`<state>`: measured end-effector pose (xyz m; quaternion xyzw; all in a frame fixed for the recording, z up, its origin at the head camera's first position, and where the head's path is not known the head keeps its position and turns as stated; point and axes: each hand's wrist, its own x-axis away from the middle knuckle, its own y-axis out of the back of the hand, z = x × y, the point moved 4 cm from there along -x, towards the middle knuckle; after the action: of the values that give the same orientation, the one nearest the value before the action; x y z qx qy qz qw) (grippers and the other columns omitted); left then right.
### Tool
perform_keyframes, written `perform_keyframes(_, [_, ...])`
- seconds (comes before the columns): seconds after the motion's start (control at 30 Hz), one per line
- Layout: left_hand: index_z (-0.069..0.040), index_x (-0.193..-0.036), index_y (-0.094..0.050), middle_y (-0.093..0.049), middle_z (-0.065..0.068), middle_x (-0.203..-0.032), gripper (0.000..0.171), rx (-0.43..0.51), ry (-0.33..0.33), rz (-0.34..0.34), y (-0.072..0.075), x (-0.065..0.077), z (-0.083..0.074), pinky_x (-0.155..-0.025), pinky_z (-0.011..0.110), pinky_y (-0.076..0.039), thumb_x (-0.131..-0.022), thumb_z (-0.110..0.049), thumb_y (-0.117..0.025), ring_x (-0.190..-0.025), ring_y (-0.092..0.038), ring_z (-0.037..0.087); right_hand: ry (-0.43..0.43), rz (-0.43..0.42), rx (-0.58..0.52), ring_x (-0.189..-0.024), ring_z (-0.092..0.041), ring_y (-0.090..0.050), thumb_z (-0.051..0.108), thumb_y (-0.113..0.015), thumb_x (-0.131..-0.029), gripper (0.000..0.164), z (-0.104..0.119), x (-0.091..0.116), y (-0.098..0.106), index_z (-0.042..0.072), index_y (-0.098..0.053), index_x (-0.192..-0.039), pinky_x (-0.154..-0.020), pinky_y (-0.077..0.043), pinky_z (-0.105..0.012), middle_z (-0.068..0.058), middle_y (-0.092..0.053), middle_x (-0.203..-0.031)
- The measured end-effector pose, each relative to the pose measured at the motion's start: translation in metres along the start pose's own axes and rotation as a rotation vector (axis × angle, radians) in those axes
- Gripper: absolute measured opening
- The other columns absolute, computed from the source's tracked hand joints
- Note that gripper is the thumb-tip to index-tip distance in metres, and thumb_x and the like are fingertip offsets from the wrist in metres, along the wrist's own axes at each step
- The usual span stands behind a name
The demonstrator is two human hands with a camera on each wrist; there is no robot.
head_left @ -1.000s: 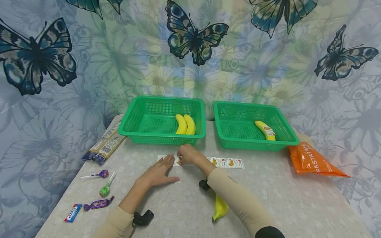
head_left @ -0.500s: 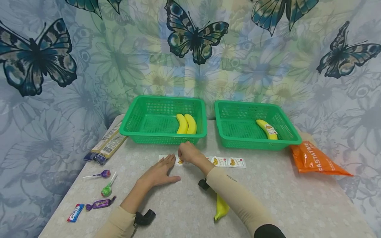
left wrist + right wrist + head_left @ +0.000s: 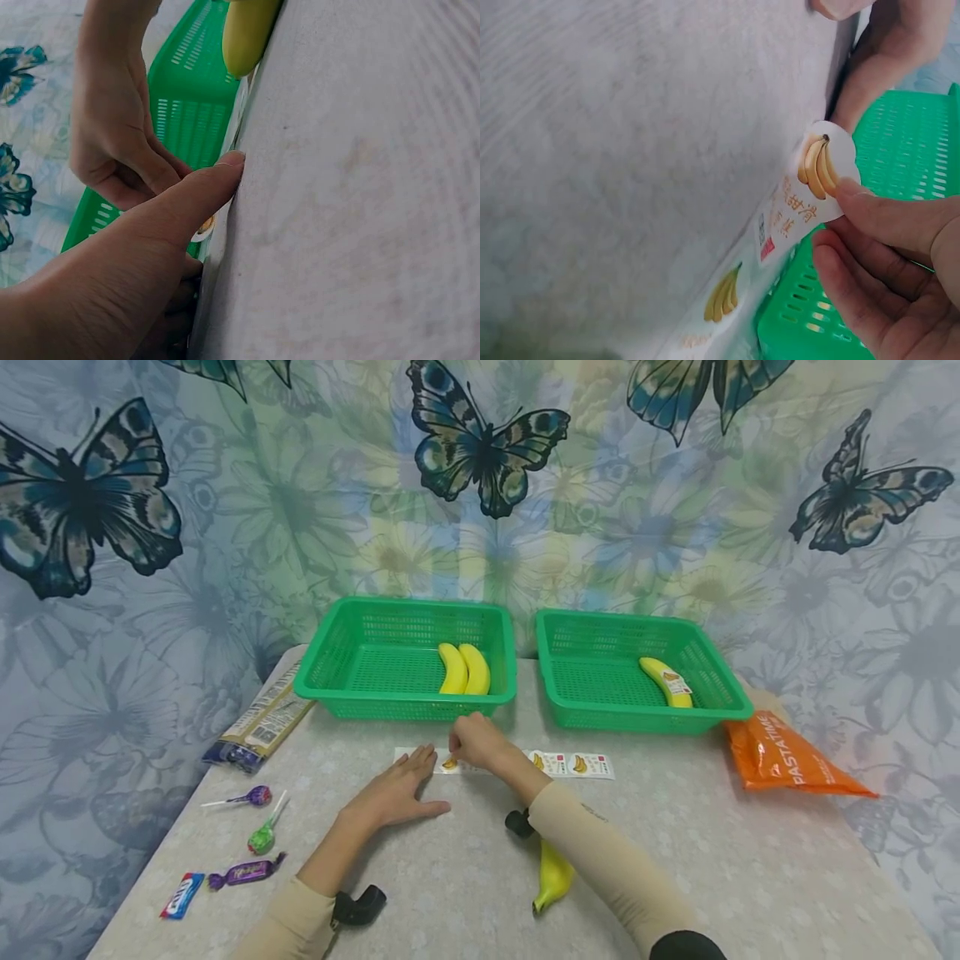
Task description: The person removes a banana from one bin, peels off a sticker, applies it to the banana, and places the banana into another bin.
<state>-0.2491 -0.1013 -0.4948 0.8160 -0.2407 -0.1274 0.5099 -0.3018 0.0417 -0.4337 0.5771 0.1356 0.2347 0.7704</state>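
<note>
In the head view my left hand (image 3: 390, 795) lies with fingers extended on the left end of a strip of banana stickers (image 3: 592, 766). Beside it my right hand (image 3: 486, 747) bends down over the same strip. The right wrist view shows its thumb and fingers pinching the edge of one banana sticker (image 3: 821, 169), whose rounded end is raised. Another printed sticker (image 3: 724, 294) follows along the strip. My left thumb (image 3: 214, 180) rests at the table surface in the left wrist view. A banana (image 3: 553, 881) lies partly hidden under my right forearm.
Behind the hands stand a green basket (image 3: 375, 706) with two bananas (image 3: 474, 670) and another green basket (image 3: 622, 718) with one stickered banana (image 3: 666, 682). Lollipops (image 3: 260, 839) and wrapped candies (image 3: 246, 872) lie left, near a gold-and-blue packet (image 3: 262, 722). An orange bag (image 3: 787, 760) is right.
My right hand has shifted very slightly right along the strip, still at the sticker. My left hand stays in place. The head view has tilted a little.
</note>
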Motion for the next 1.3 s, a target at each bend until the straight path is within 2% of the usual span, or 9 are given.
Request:
perform_keyframes(0.37, [0.003,-0.149,-0.035,-0.024,0.020,-0.160,0.095,-0.018,-0.008,-0.005,-0.001,0.000,0.000,-0.122,0.050,-0.021,-0.085,-0.062,-0.063,-0.149,-0.022,0.034,0.024,-0.088,-0.114,-0.069,-0.009,-0.062,0.012,-0.075,-0.086,0.005,-0.007,0.017,0.025,0.009,-0.077,-0.081,-0.065,-0.052,-0.020,0.000,-0.075,-0.079])
perform_keyframes(0.6, [0.006,-0.148,-0.035,-0.024,0.022,-0.159,0.095,-0.030,-0.019,-0.020,-0.002,0.000,0.000,-0.122,0.054,-0.019,-0.086,-0.061,-0.061,-0.149,-0.021,0.036,-0.011,-0.146,-0.187,-0.064,-0.007,-0.061,0.013,-0.073,-0.087,0.007,-0.014,0.028,0.040,0.008,-0.077,-0.084,-0.059,-0.050,-0.018,-0.002,-0.075,-0.079])
perform_keyframes(0.77, [0.007,-0.147,-0.035,-0.025,0.023,-0.159,0.095,-0.065,-0.028,-0.038,-0.003,0.000,-0.002,-0.121,0.058,-0.016,-0.086,-0.062,-0.060,-0.149,-0.021,0.036,-0.046,-0.149,-0.247,-0.067,-0.007,-0.062,0.014,-0.073,-0.088,0.008,-0.020,0.037,0.044,0.008,-0.077,-0.085,-0.059,-0.051,-0.018,-0.002,-0.075,-0.081])
perform_keyframes(0.93, [0.007,-0.148,-0.033,-0.024,0.024,-0.159,0.096,-0.056,-0.036,-0.056,-0.002,-0.002,-0.002,-0.121,0.057,-0.016,-0.086,-0.060,-0.062,-0.149,-0.021,0.036,-0.077,-0.161,-0.304,-0.068,-0.008,-0.063,0.016,-0.074,-0.087,0.009,-0.027,0.046,0.047,0.008,-0.076,-0.086,-0.059,-0.051,-0.019,-0.003,-0.074,-0.081])
perform_keyframes(1.13, [0.007,-0.149,-0.030,-0.025,0.024,-0.158,0.099,-0.066,-0.046,-0.086,-0.001,-0.002,-0.003,-0.121,0.060,-0.014,-0.084,-0.060,-0.064,-0.149,-0.022,0.038,-0.080,-0.215,-0.283,-0.068,-0.007,-0.064,0.018,-0.075,-0.086,0.008,-0.032,0.065,0.057,0.010,-0.076,-0.084,-0.060,-0.051,-0.019,-0.001,-0.074,-0.079])
perform_keyframes(1.3, [0.007,-0.149,-0.030,-0.025,0.024,-0.158,0.102,-0.121,-0.069,-0.150,0.004,-0.002,-0.007,-0.120,0.062,-0.014,-0.081,-0.059,-0.069,-0.148,-0.023,0.039,-0.086,-0.262,-0.273,-0.069,-0.006,-0.066,0.019,-0.074,-0.086,0.008,-0.033,0.082,0.068,0.012,-0.076,-0.084,-0.062,-0.053,-0.019,0.002,-0.074,-0.078])
